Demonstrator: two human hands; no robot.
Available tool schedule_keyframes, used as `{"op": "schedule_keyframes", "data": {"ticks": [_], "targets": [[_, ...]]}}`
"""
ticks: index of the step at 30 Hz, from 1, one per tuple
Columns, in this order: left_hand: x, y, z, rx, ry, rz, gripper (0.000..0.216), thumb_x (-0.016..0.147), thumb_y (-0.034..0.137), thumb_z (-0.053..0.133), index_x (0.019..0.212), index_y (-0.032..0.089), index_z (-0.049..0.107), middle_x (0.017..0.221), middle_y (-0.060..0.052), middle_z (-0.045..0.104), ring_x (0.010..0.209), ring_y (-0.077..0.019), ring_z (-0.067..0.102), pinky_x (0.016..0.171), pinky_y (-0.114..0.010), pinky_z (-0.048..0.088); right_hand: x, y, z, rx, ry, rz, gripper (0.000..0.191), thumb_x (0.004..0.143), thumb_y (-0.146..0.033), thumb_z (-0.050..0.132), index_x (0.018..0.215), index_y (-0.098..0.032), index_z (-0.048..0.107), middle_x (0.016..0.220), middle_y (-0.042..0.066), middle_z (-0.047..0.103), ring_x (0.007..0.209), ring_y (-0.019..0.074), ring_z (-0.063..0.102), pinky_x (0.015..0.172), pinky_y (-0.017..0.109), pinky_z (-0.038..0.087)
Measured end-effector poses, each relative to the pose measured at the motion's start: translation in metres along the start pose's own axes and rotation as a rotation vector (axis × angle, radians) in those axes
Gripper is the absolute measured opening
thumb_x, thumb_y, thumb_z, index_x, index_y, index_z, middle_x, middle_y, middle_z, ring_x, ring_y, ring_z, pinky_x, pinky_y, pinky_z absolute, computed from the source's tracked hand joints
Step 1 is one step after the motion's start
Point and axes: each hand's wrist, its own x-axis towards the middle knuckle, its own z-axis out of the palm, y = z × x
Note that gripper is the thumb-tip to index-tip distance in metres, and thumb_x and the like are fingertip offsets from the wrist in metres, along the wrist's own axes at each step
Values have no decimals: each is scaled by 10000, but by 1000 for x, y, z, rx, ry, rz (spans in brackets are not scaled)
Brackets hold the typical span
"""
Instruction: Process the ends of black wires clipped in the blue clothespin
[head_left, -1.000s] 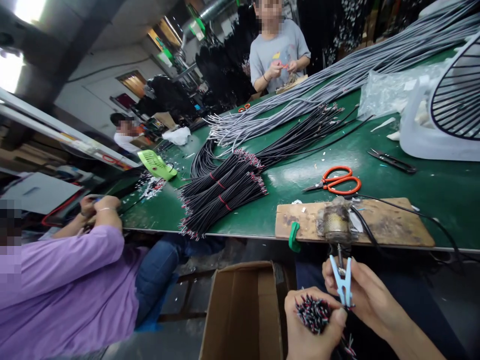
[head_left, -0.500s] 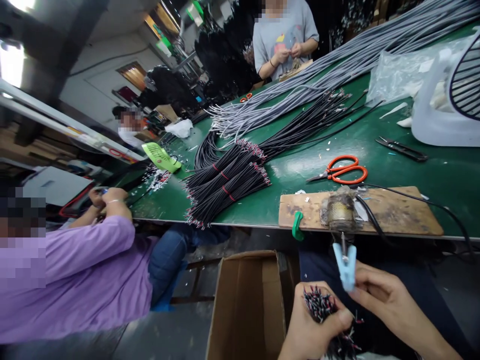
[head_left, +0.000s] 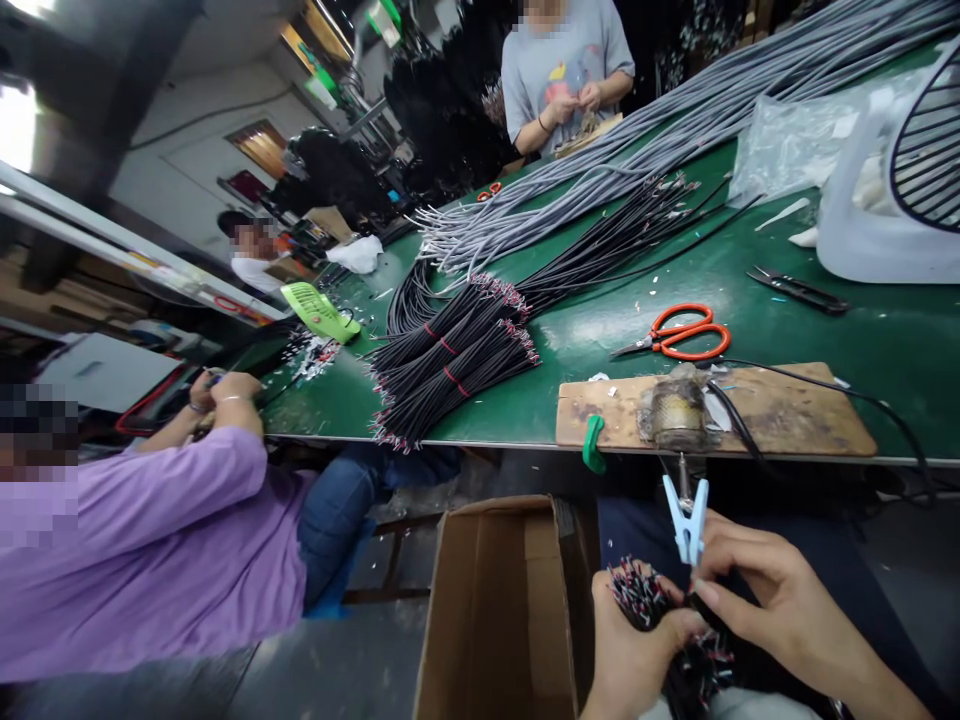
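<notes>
My left hand (head_left: 634, 655) is closed round a bundle of short black wires (head_left: 646, 600) with red and white stripped ends, low in the view. My right hand (head_left: 757, 590) pinches at the top of that bundle, its fingers pressed together on a wire. Just above the fingers hangs a light blue clip (head_left: 686, 518) fixed to the tip of a small motor tool (head_left: 677, 415). The tool is mounted on a wooden board (head_left: 787, 420) at the table's near edge.
An open cardboard box (head_left: 499, 610) stands on the floor left of my hands. On the green table (head_left: 885, 340) lie tied black wire bundles (head_left: 450, 365), grey cables (head_left: 600, 190), orange scissors (head_left: 686, 335), black snips (head_left: 799, 290) and a white fan (head_left: 892, 200). A person in purple (head_left: 142, 540) sits left; another in grey (head_left: 562, 70) stands opposite.
My right hand has come down from the blue clip onto the top of the wire bundle. The view has shifted slightly; the clip hangs steady now.
</notes>
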Motion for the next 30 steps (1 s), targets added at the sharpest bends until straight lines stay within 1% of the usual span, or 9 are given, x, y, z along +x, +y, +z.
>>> {"op": "schedule_keyframes", "data": {"ticks": [4, 7, 10, 12, 17, 21, 25, 28, 30], "targets": [[-2, -7, -5, -125, -95, -82, 509, 489, 370, 912, 707, 175, 496, 550, 45, 648, 340, -95, 567, 371, -198, 461, -4, 0, 0, 13, 32, 23, 143, 886, -277, 607, 783, -217, 685, 794, 38, 671, 786, 200, 626, 787, 328, 471], [-1, -7, -5, -131, -141, -109, 515, 528, 382, 903, 732, 177, 477, 476, 58, 624, 324, -81, 558, 350, -154, 429, -5, -5, 4, -25, 22, -32, 126, 900, -241, 591, 826, -226, 692, 807, 45, 680, 800, 214, 624, 795, 341, 467], [-1, -9, -6, -114, -145, -60, 500, 551, 369, 897, 747, 179, 478, 518, 62, 638, 337, -71, 559, 354, -155, 443, -6, -9, 8, -43, 32, -51, 152, 917, -230, 559, 791, -219, 643, 784, 44, 662, 787, 215, 610, 822, 356, 455], [0, -10, -7, -117, -163, -58, 498, 560, 365, 894, 752, 185, 471, 535, 59, 649, 346, -76, 566, 363, -170, 466, -6, -8, 11, -24, 32, -20, 165, 924, -244, 544, 774, -216, 607, 804, 47, 648, 811, 219, 605, 863, 368, 444], [2, -3, -8, -134, -280, -103, 423, 655, 364, 842, 753, 186, 471, 490, 29, 672, 333, -88, 574, 371, -169, 464, -5, 4, 17, 111, 53, 88, 254, 911, -300, 553, 675, -207, 553, 746, 31, 559, 719, 192, 568, 658, 298, 474], [4, 4, -8, -139, -336, -93, 352, 710, 338, 805, 722, 169, 497, 489, 13, 681, 335, -86, 582, 370, -157, 448, -5, 7, 18, 105, 95, 67, 228, 894, -291, 582, 683, -209, 610, 737, 45, 594, 751, 210, 571, 701, 315, 467], [7, -2, -10, -147, -314, -71, 366, 686, 334, 824, 753, 168, 505, 514, 21, 685, 344, -82, 588, 384, -154, 452, -6, 5, 17, 137, 106, 63, 92, 825, -275, 681, 753, -218, 672, 781, 55, 627, 814, 231, 579, 734, 315, 470], [12, -5, -11, -121, -369, -84, 371, 670, 376, 821, 715, 167, 518, 506, 18, 667, 314, -91, 565, 352, -171, 438, -6, 6, 20, 243, 126, 96, 175, 809, -278, 706, 662, -210, 640, 731, 33, 604, 736, 197, 569, 682, 289, 463], [14, 1, -10, -72, -416, -73, 372, 653, 406, 822, 650, 155, 548, 488, 8, 645, 319, -96, 558, 349, -180, 431, -5, 8, 23, 363, 134, 115, 242, 810, -319, 710, 625, -201, 607, 697, 13, 576, 670, 167, 546, 634, 270, 450]]}}
